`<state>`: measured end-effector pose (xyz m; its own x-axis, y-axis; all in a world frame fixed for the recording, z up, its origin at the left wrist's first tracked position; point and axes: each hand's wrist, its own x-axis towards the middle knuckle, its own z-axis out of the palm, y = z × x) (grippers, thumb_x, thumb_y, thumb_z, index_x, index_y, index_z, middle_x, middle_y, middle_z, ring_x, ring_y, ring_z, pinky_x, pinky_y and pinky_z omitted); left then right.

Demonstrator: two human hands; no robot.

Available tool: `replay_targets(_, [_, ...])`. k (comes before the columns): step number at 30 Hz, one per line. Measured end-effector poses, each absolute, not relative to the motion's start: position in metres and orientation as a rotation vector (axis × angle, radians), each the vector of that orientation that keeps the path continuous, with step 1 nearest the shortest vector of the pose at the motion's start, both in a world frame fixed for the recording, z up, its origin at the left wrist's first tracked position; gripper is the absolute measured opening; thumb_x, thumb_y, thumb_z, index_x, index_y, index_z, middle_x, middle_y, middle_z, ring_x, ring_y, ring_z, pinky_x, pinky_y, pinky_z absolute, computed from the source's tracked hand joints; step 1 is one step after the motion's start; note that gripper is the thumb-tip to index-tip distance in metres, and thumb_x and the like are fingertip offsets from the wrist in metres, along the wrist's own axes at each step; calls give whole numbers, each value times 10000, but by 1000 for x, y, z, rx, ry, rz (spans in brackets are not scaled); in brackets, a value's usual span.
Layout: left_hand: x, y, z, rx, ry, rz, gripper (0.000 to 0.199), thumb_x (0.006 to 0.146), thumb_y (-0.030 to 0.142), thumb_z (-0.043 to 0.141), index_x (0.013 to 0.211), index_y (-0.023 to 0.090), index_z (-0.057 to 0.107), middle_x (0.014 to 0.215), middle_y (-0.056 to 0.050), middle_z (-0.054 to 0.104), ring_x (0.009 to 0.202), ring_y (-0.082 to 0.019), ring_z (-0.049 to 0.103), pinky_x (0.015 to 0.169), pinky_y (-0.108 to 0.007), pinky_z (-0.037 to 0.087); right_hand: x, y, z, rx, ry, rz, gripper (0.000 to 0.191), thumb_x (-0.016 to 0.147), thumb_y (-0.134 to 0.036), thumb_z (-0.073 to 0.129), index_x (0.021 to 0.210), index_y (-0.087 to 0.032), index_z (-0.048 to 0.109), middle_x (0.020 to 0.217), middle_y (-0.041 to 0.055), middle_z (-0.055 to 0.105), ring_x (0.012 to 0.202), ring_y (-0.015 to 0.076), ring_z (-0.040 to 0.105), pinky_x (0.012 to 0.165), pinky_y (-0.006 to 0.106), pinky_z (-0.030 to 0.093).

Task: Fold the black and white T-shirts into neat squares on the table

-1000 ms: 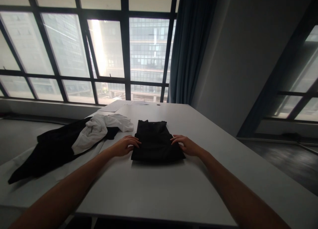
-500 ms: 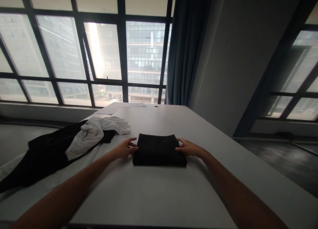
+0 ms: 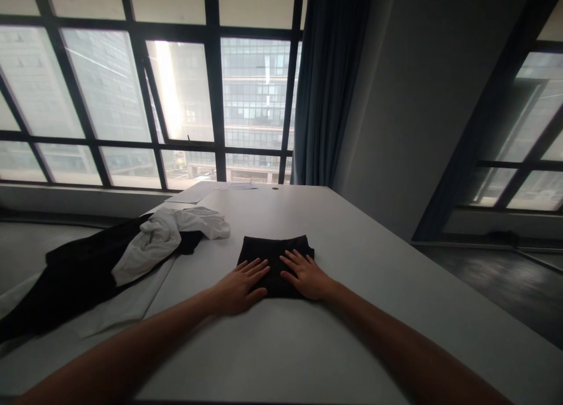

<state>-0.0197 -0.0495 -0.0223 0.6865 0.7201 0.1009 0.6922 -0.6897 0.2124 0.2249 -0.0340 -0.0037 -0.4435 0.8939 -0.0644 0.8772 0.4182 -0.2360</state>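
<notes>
A folded black garment, a low, roughly rectangular packet whose seams are too dark to make out, lies on the white surface [image 3: 264,358] beneath the left hand [image 3: 241,286] and right hand [image 3: 308,277], both open, palms down. Surface stretches rightward to a slanting edge; leftward, a crumpled white garment [image 3: 163,236] overlaps black cloth [image 3: 83,276].

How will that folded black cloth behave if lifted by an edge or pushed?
The folded black cloth looks soft, so it would likely droop open. Pushed, it should slide, not roll: it lies flat on the smooth table.
</notes>
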Motion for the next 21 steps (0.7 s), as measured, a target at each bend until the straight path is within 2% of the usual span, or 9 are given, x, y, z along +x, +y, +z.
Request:
replay_targets(7, [-28, -50, -17, 2652, 1242, 164, 719, 983, 650, 242, 1581, 255, 192, 1644, -58, 114, 1520, -258, 96, 1221, -470, 120, 250, -5, -13, -1522, -2608, 331, 740, 950, -686, 227, 1561, -272, 282, 1647, 12, 169, 1523, 257, 76, 1215, 515, 74])
replay_targets(11, [-36, -50, -18, 2606, 1316, 146, 729, 986, 648, 205, 1577, 221, 216, 1640, -80, 139, 1520, -247, 110, 1220, -470, 110, 306, 33, -18, -1807, -2460, 248, 713, 963, -643, 229, 1562, -259, 281, 1648, 19, 171, 1522, 256, 91, 1208, 519, 120])
replay_targets(16, [-38, -51, -19, 2589, 1335, 150, 701, 992, 603, 250, 1559, 192, 285, 1629, -97, 188, 1514, -258, 151, 1217, -480, 132, 413, 54, -25, -2420, -1844, 172, 758, 964, -638, 162, 1573, -195, 244, 1654, 78, 146, 1514, 318, 93, 1182, 587, 123])
replay_targets(21, [-37, -47, -25, 2595, 1306, 256, 684, 977, 610, 301, 1532, 216, 360, 1609, -100, 252, 1502, -271, 199, 1211, -490, 151, 485, 43, -27, -2650, -1249, 126, 756, 963, -605, 166, 1542, -149, 332, 1609, 210, 228, 1475, 421, 164, 1110, 685, 160])
